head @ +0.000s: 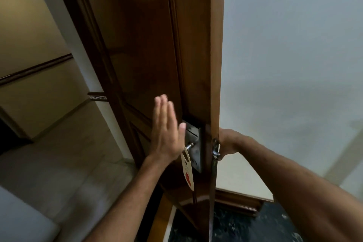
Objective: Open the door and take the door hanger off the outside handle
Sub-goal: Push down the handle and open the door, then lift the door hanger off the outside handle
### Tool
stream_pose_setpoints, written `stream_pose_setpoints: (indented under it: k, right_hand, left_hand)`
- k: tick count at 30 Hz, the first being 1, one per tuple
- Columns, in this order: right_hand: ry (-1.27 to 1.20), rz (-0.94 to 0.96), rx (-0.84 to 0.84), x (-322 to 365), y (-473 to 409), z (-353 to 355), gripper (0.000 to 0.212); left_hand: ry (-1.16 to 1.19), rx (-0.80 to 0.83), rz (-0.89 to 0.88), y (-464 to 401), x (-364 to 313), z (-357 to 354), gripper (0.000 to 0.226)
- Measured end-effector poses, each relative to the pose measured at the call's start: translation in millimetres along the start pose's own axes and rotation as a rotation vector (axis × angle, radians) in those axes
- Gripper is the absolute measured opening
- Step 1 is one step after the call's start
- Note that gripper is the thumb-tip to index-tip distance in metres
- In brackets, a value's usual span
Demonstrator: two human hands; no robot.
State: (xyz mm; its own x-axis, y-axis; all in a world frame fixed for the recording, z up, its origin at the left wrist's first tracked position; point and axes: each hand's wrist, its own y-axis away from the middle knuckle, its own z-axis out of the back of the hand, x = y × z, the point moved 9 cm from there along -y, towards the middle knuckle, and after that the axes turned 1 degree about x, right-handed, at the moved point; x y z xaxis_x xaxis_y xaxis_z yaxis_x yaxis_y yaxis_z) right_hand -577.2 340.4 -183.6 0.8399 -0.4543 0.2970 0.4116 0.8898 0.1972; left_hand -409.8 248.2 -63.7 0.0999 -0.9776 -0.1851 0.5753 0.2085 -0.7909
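Observation:
The dark brown wooden door (137, 49) stands open, its edge toward me. A metal lock plate (195, 143) with the outside handle (189, 146) sits on the door's outer face. From that handle hangs a white door hanger (188, 171) with red print. My left hand (167, 131) is flat, fingers together and pointing up, just left of the handle and partly covering it, holding nothing. My right hand (227, 143) is wrapped around the inside handle (215, 148) on the other side of the door's edge.
A corridor with beige walls, a dark rail (35, 68) and a pale tiled floor (64, 153) lies to the left. A pale wall (294, 45) with wooden skirting (239, 200) stands to the right. Dark speckled flooring (245, 228) lies below.

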Motion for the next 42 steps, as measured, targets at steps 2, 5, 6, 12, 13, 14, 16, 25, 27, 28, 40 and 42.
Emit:
stream_pose_setpoints:
  k: [2,5,6,12,13,14,16,25,27,28,40,42]
  right_hand:
    - [0.031,-0.034,0.001,-8,-3,2,0.086]
    - [0.032,-0.093,0.008,-17,-3,6,0.068]
    - [0.034,-0.109,0.008,-19,-3,6,0.06]
    - [0.05,-0.137,0.004,-23,-2,9,0.064]
    - [0.052,-0.141,0.005,-23,-4,8,0.066]
    - [0.056,-0.144,0.005,-23,-5,7,0.066]
    - [0.062,-0.154,0.013,-25,-5,4,0.058]
    - [0.15,-0.176,-0.155,-12,18,12,0.083]
    - [-0.001,-0.292,-0.364,-15,41,4,0.079]
    - [-0.118,-0.382,-0.496,-19,57,-7,0.073]
    - [-0.688,-0.426,-0.687,5,69,-70,0.065]
    - [-0.722,-0.45,-0.686,3,67,-71,0.061]
  left_hand:
    - [0.214,-0.01,0.401,41,52,-6,0.08]
    - [0.456,0.221,0.712,101,84,-43,0.093]
    - [0.495,0.342,0.74,117,85,-58,0.097]
    - [0.638,0.845,0.931,164,60,-122,0.137]
    - [0.645,0.848,0.969,167,61,-128,0.141]
    - [0.651,0.836,1.004,167,62,-133,0.142]
    - [0.656,0.786,1.047,167,67,-139,0.137]
    - [0.687,0.663,1.11,149,87,-145,0.094]
    - [0.702,0.694,1.099,143,86,-149,0.066]
    - [0.713,0.705,1.082,140,86,-151,0.064]
    - [1.087,0.826,1.042,120,136,-112,0.023]
    - [1.123,0.822,1.119,121,149,-109,0.022]
